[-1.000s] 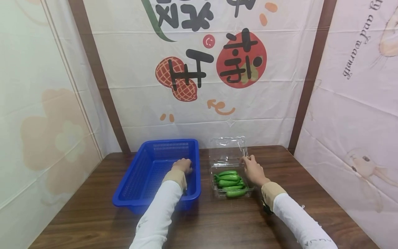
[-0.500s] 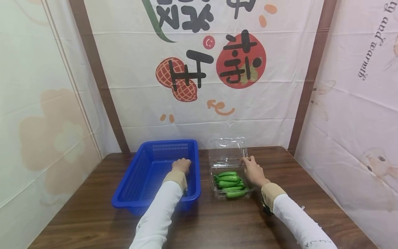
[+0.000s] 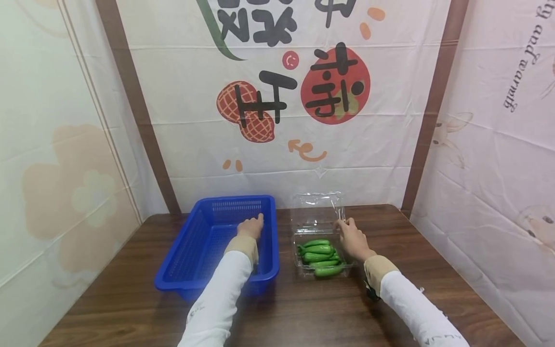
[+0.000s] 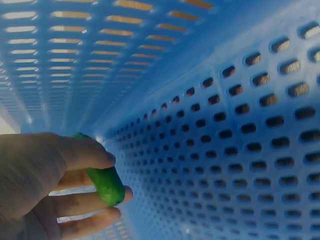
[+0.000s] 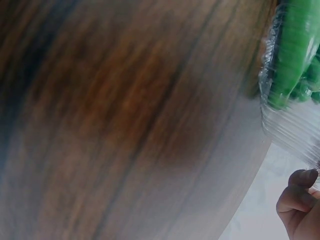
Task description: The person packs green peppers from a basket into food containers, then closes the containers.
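In the left wrist view, my left hand point(image 4: 60, 180) pinches one small green pepper point(image 4: 107, 185) between thumb and fingers, inside the blue basket. The head view shows that left hand point(image 3: 250, 227) over the right part of the basket point(image 3: 191, 241); the pepper is hidden there. To the right stands a clear plastic box point(image 3: 299, 270) with its lid point(image 3: 316, 209) raised, holding several glossy green peppers point(image 3: 318, 257). My right hand point(image 3: 353, 238) holds the box at its right side near the hinge, thumb and finger bent together in the right wrist view.
A brown wooden table point(image 3: 312, 313) carries both containers. Behind it hangs a white printed cloth point(image 3: 195, 154), with more cloth at both sides. The basket's perforated wall point(image 4: 240, 130) rises close beside my left hand.
My left hand has shifted slightly left and up within the basket, and one finger now points upward. The right hand and the box stay in place.
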`<state>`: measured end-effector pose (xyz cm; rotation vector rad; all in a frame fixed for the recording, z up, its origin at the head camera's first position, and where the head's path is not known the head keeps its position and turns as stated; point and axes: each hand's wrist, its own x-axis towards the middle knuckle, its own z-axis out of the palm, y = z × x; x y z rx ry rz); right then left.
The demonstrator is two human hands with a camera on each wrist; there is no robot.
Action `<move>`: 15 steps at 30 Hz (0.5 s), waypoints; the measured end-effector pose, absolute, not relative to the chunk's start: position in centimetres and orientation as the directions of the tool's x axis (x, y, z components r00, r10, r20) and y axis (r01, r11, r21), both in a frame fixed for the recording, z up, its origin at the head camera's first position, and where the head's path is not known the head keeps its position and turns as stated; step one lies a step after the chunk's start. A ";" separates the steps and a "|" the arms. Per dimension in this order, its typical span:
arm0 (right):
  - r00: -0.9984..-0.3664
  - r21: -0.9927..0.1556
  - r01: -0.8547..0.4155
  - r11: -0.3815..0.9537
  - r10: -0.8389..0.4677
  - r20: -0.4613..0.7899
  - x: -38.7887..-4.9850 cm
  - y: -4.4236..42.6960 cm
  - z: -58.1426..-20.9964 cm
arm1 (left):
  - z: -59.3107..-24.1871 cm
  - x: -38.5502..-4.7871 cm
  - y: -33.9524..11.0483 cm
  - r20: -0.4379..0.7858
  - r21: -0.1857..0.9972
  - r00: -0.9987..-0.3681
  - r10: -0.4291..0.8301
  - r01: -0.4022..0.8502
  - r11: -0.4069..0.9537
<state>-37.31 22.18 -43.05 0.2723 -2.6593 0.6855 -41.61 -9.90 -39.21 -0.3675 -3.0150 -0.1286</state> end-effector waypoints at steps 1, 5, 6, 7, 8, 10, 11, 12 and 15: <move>-0.909 -0.425 -0.277 0.862 -0.092 0.406 -37.3 22.2 -43.1 | -39.1 -41.6 -10.1 0.112 0.078 -0.966 0.234 0.243 0.967; -0.908 -0.421 -0.277 0.864 -0.091 0.410 -37.5 22.1 -43.2 | -38.3 -41.7 -10.9 0.075 0.098 -0.972 0.221 0.228 0.969; -0.908 -0.420 -0.274 0.865 -0.088 0.410 -37.5 22.1 -43.3 | -38.0 -41.7 -11.1 0.060 0.096 -0.975 0.216 0.221 0.970; -0.908 -0.419 -0.271 0.867 -0.086 0.411 -37.6 22.1 -43.3 | -37.7 -41.7 -11.3 0.040 0.096 -0.977 0.209 0.212 0.972; -0.908 -0.417 -0.270 0.868 -0.085 0.410 -37.6 22.1 -43.4 | -37.3 -41.7 -11.5 0.017 0.095 -0.979 0.203 0.204 0.974; -0.909 -0.417 -0.269 0.868 -0.085 0.409 -37.6 22.1 -43.4 | -36.6 -41.8 -11.9 -0.019 0.100 -0.981 0.194 0.192 0.976; -0.909 -0.418 -0.270 0.867 -0.086 0.409 -37.6 22.1 -43.5 | -36.3 -41.7 -12.1 -0.033 0.100 -0.979 0.199 0.195 0.976; -0.909 -0.418 -0.270 0.867 -0.086 0.409 -37.6 22.1 -43.5 | -35.9 -41.7 -12.2 -0.048 0.100 -0.978 0.205 0.199 0.975; -0.908 -0.420 -0.271 0.866 -0.084 0.411 -37.6 22.1 -43.6 | -35.1 -41.7 -12.5 -0.071 0.124 -0.969 0.236 0.227 0.966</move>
